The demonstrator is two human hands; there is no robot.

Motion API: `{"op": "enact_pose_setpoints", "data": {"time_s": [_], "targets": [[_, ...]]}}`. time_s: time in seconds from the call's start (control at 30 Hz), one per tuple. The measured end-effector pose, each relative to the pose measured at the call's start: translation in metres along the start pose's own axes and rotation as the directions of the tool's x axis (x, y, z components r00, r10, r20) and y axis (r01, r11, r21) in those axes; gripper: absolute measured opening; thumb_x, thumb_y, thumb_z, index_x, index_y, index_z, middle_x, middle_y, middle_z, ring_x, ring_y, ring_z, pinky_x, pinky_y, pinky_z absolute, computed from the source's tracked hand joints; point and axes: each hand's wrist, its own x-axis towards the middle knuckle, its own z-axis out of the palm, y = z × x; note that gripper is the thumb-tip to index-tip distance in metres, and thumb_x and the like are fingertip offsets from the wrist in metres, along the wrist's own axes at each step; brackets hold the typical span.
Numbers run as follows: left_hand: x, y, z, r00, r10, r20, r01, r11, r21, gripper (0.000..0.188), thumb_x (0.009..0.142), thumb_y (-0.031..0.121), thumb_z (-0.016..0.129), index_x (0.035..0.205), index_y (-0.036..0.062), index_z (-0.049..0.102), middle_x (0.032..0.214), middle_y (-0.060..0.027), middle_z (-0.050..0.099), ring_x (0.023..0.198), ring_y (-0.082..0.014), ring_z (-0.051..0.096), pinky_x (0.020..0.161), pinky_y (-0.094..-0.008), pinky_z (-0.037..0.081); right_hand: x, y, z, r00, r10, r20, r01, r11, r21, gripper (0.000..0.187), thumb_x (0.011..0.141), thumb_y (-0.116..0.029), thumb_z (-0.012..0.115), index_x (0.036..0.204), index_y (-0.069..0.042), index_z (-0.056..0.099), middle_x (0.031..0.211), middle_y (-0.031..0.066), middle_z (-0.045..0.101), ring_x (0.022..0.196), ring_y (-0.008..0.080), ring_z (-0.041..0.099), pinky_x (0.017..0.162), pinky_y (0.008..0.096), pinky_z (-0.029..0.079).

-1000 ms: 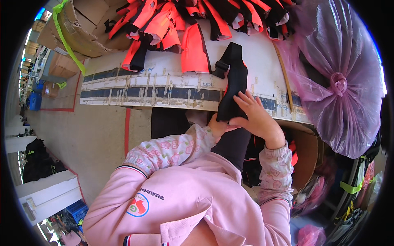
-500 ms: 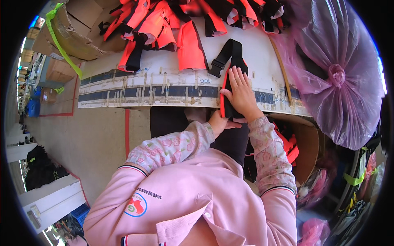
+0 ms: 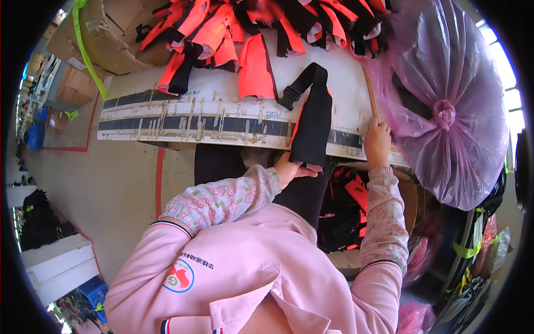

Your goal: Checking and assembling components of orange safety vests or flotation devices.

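R hand (image 3: pixel 377 143) moved off black fabric piece (image 3: pixel 313 122) onto stick (image 3: pixel 370 93).

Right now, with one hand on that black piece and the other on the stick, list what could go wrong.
1. The black fabric piece hangs over the table edge, pinched only at its lower end by the left hand; if the grip loosens it may slide into the box of pieces below.
2. The right hand grips the wooden stick right beside the purple plastic bag; swinging the stick could snag or tear the thin film.
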Motion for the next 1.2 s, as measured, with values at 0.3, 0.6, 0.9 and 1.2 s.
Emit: {"op": "enact_pose_setpoints", "data": {"time_s": [0.3,0.6,0.9,1.2], "targets": [[0.005,-0.012,0.001,0.998,0.046,-0.034,-0.048,0.997,-0.062,0.032,0.094,0.024,0.040,0.111,-0.0003,0.050,0.100,-0.0169,0.061,0.089,-0.0272,0.062,0.075,-0.0365,0.052,-0.027,0.016,0.007,0.994,0.033,-0.108,0.002,0.952,0.307,0.020,0.081,-0.001,0.045,0.100,0.003,0.050,0.093,0.0227,0.053,0.085,0.0383,0.052,0.072,0.0434,0.044],[0.007,-0.012,-0.002,0.998,0.060,-0.021,-0.062,0.995,-0.077,0.034,0.093,0.027,0.044,0.111,-0.0013,0.050,0.098,-0.0170,0.062,0.088,-0.0281,0.063,0.069,-0.0344,0.054,-0.206,0.003,-0.109,0.870,-0.063,0.490,-0.397,0.501,0.769,0.020,0.082,-0.005,0.058,0.102,-0.001,0.057,0.068,-0.0030,0.047,0.060,0.0048,0.042,0.054,0.0196,0.037],[0.015,-0.032,-0.008,0.985,0.067,-0.156,-0.067,0.998,0.008,0.027,0.095,0.017,0.035,0.104,-0.0023,0.052,0.095,-0.0199,0.062,0.084,-0.0297,0.064,0.066,-0.0356,0.054,-0.284,-0.002,-0.123,0.581,-0.257,0.773,-0.697,0.335,0.635,0.030,0.096,-0.021,0.038,0.103,0.001,0.057,0.051,-0.0030,0.043,0.040,0.0033,0.036,0.037,0.0192,0.029],[0.004,-0.017,0.005,0.985,0.007,-0.171,0.026,0.981,0.191,0.026,0.094,0.017,0.036,0.097,-0.0014,0.055,0.082,-0.0152,0.063,0.064,-0.0207,0.062,0.047,-0.0287,0.052,-0.195,-0.057,-0.113,0.479,-0.259,0.839,-0.839,0.145,0.524,0.029,0.096,-0.021,0.036,0.085,-0.001,0.053,0.046,-0.0017,0.039,0.032,0.0058,0.030,0.031,0.0217,0.023]]}}
